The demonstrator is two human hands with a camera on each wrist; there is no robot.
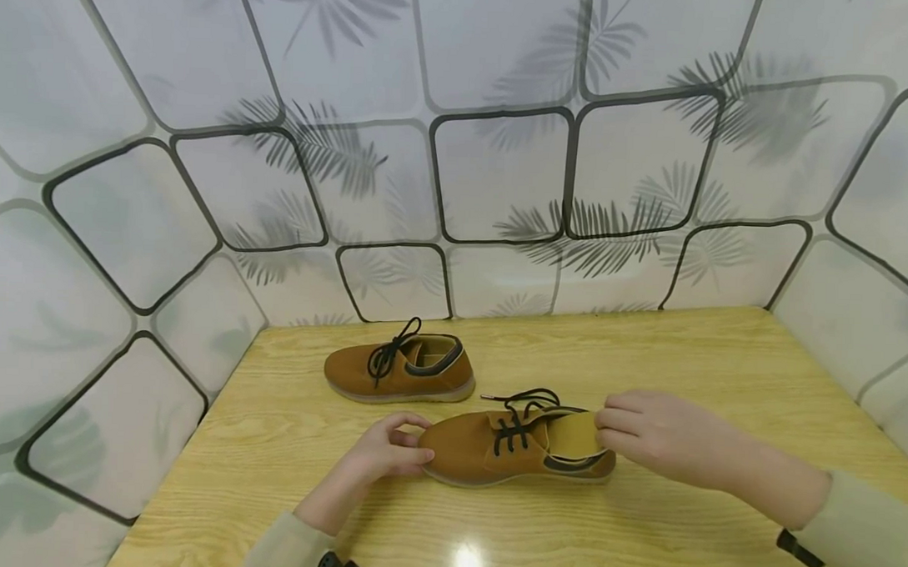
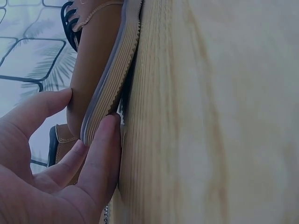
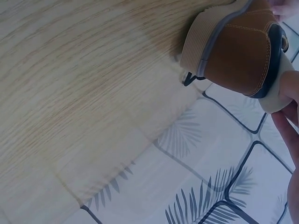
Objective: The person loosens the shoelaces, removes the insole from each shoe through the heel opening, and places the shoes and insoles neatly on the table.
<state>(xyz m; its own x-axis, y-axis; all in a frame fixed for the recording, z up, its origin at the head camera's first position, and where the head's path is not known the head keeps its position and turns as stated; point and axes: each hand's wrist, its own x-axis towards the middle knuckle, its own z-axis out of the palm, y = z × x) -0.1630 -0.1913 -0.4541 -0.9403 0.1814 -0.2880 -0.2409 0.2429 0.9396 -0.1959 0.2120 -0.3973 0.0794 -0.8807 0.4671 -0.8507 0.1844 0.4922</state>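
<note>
A brown lace-up shoe (image 1: 459, 446) with black laces (image 1: 510, 436) lies on the table, its toe to the left. My left hand (image 1: 384, 450) holds that toe; in the left wrist view the thumb is on the upper and fingers reach under the ridged sole (image 2: 110, 79). At the heel, my right hand (image 1: 662, 433) pinches the end of a yellowish insole (image 1: 572, 436), which sits partly inside the shoe opening. The right wrist view has the pale insole end (image 3: 273, 100) sticking out past the dark collar (image 3: 271, 65), between thumb and fingers.
A matching brown shoe (image 1: 361, 370), its black laces tied in a bow, stands just behind the first. Both are on a light wood table (image 1: 283, 461). Patterned white walls (image 1: 503, 177) enclose the table at the back and sides.
</note>
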